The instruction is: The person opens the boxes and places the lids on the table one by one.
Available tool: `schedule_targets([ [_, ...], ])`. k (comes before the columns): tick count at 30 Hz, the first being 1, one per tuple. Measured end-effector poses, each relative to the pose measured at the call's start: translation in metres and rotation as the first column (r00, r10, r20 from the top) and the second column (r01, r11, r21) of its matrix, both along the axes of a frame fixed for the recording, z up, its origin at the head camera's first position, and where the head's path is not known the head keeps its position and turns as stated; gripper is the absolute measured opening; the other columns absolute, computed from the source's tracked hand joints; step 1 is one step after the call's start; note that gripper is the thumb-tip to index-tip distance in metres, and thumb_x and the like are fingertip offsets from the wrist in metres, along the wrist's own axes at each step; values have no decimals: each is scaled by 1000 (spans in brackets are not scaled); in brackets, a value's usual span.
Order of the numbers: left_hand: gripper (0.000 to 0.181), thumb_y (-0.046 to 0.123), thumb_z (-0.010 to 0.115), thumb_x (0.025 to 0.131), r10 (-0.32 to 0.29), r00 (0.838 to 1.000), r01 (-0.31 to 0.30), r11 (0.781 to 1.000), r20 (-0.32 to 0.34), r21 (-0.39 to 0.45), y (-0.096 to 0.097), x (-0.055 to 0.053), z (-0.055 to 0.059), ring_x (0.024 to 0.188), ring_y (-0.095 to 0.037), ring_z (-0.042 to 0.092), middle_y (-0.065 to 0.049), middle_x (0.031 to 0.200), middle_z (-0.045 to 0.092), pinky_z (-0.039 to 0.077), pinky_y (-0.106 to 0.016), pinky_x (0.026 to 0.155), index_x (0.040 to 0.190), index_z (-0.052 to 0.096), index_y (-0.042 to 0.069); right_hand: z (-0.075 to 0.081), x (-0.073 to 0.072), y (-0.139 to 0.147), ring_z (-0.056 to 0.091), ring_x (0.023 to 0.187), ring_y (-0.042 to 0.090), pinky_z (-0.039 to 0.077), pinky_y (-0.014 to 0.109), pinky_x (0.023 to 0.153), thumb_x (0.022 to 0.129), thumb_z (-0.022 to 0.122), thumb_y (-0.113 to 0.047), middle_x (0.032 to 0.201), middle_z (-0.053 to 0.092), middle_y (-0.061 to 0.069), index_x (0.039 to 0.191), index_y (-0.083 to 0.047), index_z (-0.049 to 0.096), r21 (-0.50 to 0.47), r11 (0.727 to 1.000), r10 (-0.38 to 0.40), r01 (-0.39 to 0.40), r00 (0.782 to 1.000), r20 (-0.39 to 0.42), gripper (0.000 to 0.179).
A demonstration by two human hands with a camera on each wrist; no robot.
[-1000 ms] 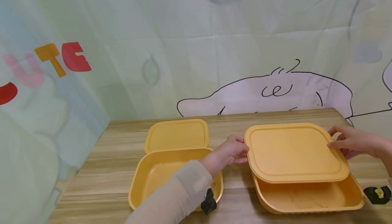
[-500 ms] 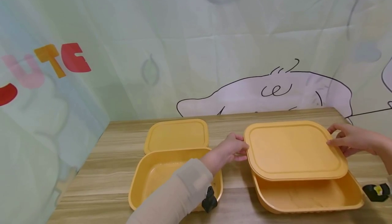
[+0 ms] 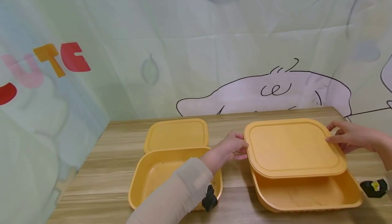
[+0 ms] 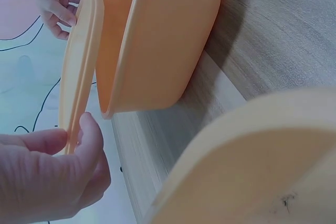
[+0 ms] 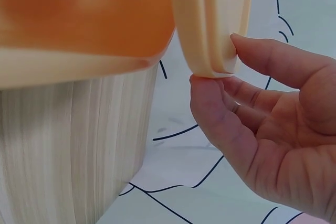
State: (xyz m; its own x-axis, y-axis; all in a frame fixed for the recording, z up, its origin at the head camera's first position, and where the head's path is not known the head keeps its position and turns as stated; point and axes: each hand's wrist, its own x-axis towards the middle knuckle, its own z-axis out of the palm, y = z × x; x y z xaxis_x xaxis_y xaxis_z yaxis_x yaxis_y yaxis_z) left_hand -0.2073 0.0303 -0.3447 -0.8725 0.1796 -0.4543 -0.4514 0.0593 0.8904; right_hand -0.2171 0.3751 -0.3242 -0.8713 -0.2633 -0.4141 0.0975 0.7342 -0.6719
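A yellow lid with rounded corners is held between both hands over the right-hand yellow container, whose front part shows uncovered. My left hand pinches the lid's left edge between thumb and fingers. On the opposite edge, my right hand pinches the lid the same way. The left wrist view shows the lid raised apart from the container rim near the left hand. In the right wrist view, thumb and fingers of the right hand grip the lid's corner.
A second yellow container stands open on the left, partly hidden behind the left sleeve. Behind it a smaller yellow lid lies on the wooden table. A printed curtain hangs along the back edge.
The lid has risen slightly and moved a little toward the back, with both hands still holding it. A bit more of the container's inside shows in front.
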Motion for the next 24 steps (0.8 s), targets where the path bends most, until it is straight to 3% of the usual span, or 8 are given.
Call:
schedule_targets([
  [9,26,-11,55,84,14,1000,-14,1000,-15,-3,1,-2,0,60,-14,47,-4,75,47,54,-30,66,102,48,5,-1,-2,-1,57,70,24,56,35,68,93,58,-23,84,55,9,119,10,28,20,1000,21,-21,999,-30,51],
  [24,47,-21,52,77,17,1000,-17,1000,-26,2,2,-1,-1,72,-18,55,-6,84,48,54,-39,75,113,43,8,-1,-5,0,58,72,26,56,36,69,94,55,-21,85,55,10,121,9,26,-7,1000,28,-28,999,-17,50],
])
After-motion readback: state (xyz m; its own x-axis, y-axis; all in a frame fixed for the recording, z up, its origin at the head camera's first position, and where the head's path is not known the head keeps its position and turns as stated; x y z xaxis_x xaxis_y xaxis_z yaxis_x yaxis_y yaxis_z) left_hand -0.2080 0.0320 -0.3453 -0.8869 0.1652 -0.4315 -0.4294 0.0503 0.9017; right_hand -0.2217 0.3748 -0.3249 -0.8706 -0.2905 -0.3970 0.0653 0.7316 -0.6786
